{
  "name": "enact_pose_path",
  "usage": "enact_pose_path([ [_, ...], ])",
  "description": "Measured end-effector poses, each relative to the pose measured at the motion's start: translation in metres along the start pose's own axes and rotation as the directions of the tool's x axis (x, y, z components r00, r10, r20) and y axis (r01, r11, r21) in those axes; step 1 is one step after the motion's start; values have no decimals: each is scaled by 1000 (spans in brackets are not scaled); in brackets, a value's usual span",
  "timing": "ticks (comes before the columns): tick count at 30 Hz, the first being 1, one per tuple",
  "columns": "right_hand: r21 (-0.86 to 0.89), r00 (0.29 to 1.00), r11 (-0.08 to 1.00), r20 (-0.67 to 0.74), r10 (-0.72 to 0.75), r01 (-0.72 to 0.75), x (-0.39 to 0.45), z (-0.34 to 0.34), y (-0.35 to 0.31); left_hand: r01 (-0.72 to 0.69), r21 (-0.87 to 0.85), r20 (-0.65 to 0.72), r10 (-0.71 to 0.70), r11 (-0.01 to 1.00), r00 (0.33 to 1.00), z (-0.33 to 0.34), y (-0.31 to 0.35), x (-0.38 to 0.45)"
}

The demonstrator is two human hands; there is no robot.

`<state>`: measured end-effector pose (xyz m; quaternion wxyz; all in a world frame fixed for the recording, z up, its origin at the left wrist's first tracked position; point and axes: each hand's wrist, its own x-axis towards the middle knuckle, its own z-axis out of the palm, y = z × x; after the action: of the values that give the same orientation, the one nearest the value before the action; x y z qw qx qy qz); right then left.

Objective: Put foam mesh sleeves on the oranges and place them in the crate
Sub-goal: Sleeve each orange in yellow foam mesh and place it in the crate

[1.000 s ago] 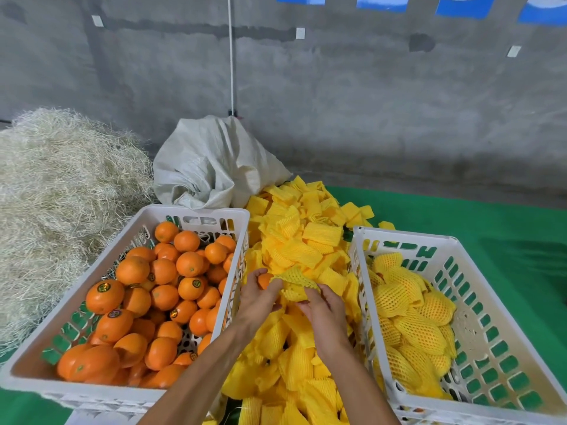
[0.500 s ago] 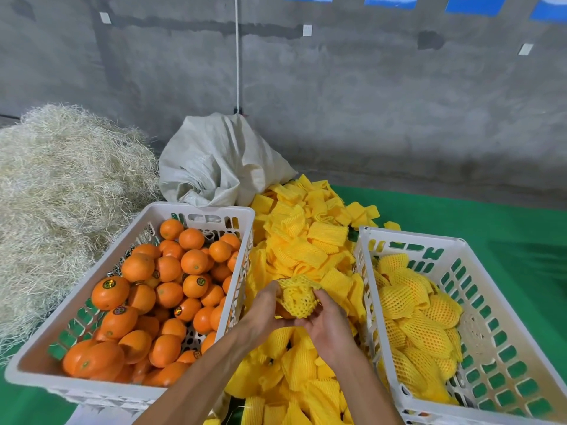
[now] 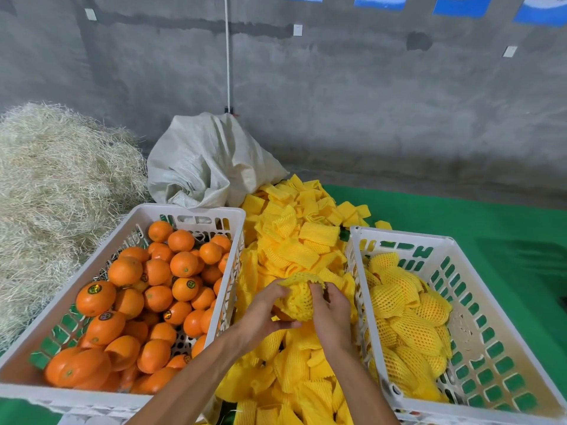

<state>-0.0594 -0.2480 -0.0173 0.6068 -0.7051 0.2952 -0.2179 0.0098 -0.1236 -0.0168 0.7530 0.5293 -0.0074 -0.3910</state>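
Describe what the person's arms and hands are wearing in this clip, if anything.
Nothing is worn that the head view shows. The left hand and right hand are bare: no gloves, rings or wristbands visible. Both forearms are uncovered down to the frame edge, with no sleeve cuff, watch or marking in sight.

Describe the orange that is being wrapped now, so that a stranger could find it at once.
Two white crates stand on green ground, the left crate with bare oranges, the right crate with sleeved ones. Between them, over the yellow sleeve pile, the left hand and right hand hold one orange. It alone is half covered: a mesh sleeve hides its top, and bare peel shows below.
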Motion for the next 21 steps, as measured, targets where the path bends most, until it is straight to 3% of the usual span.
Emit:
enact_pose_path([
  [4, -75, 993, 990, 9, -116, 117, 1, -1, 3, -68, 126, 15, 67, 990, 998, -1, -3, -3],
  [8, -68, 977, 991, 191, -99, 114, -4, -1, 3, -155, 295, -115, 196, 943, 974, -5, 2, -3],
  [12, -142, 962, 978, 250, -114, 152, -7, 7, -1, -176, 447, -174, 278, 877, 945, -4, 0, -2],
  [16, -280, 957, 944, 271, -100, 177, 2, 2, -4, -127, 358, -268, 233, 925, 935, -8, 1, 2],
  [21, -538, 975, 817, 186, -123, 206, 13, -17, -2, -7, 176, -294, 59, 984, 954, -13, 1, 6],
])
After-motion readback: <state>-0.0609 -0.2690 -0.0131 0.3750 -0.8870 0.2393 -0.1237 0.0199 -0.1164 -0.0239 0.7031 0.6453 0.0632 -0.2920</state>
